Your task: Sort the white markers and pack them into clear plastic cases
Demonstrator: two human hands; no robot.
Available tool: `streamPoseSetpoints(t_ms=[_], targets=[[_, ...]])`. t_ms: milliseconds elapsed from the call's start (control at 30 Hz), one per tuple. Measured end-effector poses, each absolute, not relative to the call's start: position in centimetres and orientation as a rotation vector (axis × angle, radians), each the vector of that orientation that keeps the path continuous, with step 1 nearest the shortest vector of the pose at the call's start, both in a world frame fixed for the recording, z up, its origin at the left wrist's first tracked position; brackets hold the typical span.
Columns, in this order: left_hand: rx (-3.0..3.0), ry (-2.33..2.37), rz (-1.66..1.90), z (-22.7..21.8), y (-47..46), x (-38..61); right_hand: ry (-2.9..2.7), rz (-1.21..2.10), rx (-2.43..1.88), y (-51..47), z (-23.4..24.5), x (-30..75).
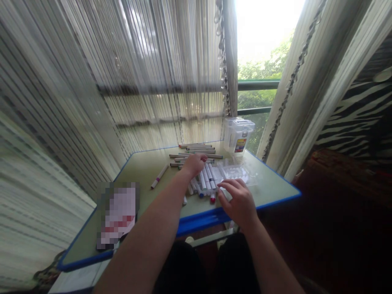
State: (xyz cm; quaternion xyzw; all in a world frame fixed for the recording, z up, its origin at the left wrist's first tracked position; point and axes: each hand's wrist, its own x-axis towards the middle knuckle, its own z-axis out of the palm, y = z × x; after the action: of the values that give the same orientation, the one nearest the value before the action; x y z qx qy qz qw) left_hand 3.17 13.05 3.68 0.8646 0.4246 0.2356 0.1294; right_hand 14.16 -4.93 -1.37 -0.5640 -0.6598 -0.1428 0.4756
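Many grey-white markers [199, 152] with coloured caps lie on a pale green table [143, 167] with a blue rim. My left hand [193, 164] reaches out over the loose markers at the back, fingers curled down on them. Whether it holds one is hidden. My right hand [239, 201] rests near the front edge, fingers spread and touching a row of markers [206, 181] that lie side by side. Beside that row sits a clear plastic tray [237, 173]. One marker [159, 176] lies apart to the left.
A clear plastic box [238, 134] with a label stands at the table's back right corner. A blurred flat object [118, 214] lies at the front left. Striped curtains hang behind the table, a window with rails to the right, a zebra-patterned surface at far right.
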Motion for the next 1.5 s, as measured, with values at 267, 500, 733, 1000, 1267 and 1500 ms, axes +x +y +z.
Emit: streamPoseSetpoints(t_ms=[267, 500, 733, 1000, 1267, 1500], targets=[[2.473, 1.24, 0.688, 3.6, 13.7, 2.6, -1.665, -0.275, -1.277, -5.2, -1.7, 14.2], [2.126, 1.322, 1.012, 4.6, 14.0, 2.4, -1.648, -0.272, -1.208, -5.0, -1.8, 14.2], [1.679, 1.392, 1.292, 5.2, 12.8, -2.2, -1.695, -0.33, -1.12, -5.0, -1.5, 14.0], [1.716, 1.663, 1.321, 2.7, 8.8, -7.6, -1.743, -0.221, -1.068, -4.7, 0.1, 6.2], [1.793, 1.812, 1.124, 1.4, 4.1, -6.8, -1.729, -0.162, -1.184, -4.2, -1.4, 3.9], [1.834, 1.808, 1.085, 0.7, 4.3, -6.8, -1.699, -0.094, -1.467, -4.2, -1.9, 4.6]])
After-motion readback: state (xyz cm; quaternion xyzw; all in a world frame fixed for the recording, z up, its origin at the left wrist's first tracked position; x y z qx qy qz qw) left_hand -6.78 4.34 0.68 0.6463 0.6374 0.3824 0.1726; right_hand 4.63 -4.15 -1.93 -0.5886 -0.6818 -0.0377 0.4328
